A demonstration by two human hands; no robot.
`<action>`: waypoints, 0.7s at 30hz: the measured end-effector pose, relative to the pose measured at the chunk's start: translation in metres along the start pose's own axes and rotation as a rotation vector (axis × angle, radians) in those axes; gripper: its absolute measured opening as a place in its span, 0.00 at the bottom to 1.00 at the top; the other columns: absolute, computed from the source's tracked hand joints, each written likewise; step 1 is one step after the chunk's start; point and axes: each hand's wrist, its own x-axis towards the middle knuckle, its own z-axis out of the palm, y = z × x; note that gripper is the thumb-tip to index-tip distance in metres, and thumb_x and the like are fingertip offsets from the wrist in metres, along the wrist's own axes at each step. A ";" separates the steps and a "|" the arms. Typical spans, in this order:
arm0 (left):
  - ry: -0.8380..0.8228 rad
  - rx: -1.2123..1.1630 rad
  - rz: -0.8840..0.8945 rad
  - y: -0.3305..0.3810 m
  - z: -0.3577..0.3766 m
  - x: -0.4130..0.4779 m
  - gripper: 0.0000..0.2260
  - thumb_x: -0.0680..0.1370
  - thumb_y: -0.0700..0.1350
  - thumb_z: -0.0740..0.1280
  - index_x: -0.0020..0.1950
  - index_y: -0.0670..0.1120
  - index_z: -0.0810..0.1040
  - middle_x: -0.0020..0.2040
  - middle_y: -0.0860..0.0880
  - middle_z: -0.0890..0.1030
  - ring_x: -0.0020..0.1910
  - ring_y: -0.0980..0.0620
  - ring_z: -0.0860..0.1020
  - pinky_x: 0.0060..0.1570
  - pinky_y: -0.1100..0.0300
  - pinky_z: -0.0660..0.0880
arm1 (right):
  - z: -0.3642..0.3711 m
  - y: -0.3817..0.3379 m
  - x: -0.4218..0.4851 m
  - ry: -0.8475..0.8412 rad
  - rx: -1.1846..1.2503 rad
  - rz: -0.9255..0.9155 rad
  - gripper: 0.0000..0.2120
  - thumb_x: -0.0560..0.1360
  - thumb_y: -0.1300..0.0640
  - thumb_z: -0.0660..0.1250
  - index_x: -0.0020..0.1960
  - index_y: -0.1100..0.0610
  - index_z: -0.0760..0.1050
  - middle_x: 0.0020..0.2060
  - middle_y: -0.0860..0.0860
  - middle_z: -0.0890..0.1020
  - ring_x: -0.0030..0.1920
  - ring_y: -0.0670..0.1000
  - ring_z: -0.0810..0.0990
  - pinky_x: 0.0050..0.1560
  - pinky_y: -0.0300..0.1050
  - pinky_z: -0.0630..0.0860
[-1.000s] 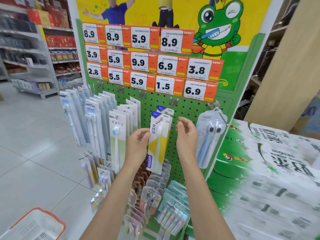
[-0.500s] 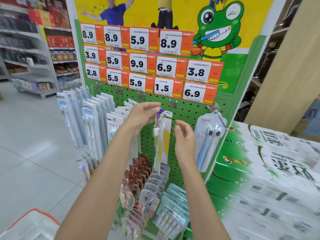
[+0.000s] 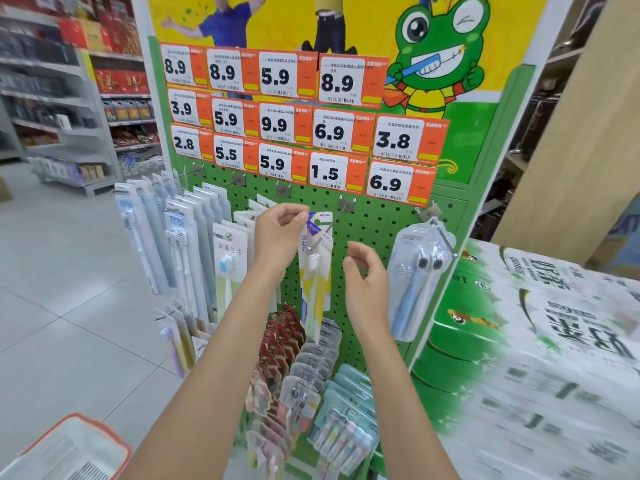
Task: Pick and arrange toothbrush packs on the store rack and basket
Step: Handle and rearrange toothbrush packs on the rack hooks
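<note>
Two neighbours flank yellow pack (image 3: pixel 316 289): white packs (image 3: pixel 228 261), blue twin-pack (image 3: pixel 417 271).

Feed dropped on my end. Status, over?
Left hand pinches pack top. Right hand free beside it. Pack at hook, threading unclear. Nothing blocking.

Glossy card and clear plastic blister: toothbrush pack (image 3: pixel 316 282); matt green metal: pegboard (image 3: pixel 374 220); glossy floor tiles (image 3: pixel 52 306).
</note>
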 end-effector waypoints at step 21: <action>0.230 0.164 0.050 -0.044 -0.045 -0.095 0.05 0.79 0.39 0.67 0.48 0.47 0.83 0.42 0.57 0.82 0.42 0.64 0.79 0.46 0.71 0.74 | 0.013 0.017 -0.057 0.060 0.004 0.091 0.17 0.78 0.61 0.65 0.65 0.49 0.71 0.61 0.43 0.72 0.57 0.37 0.71 0.54 0.29 0.69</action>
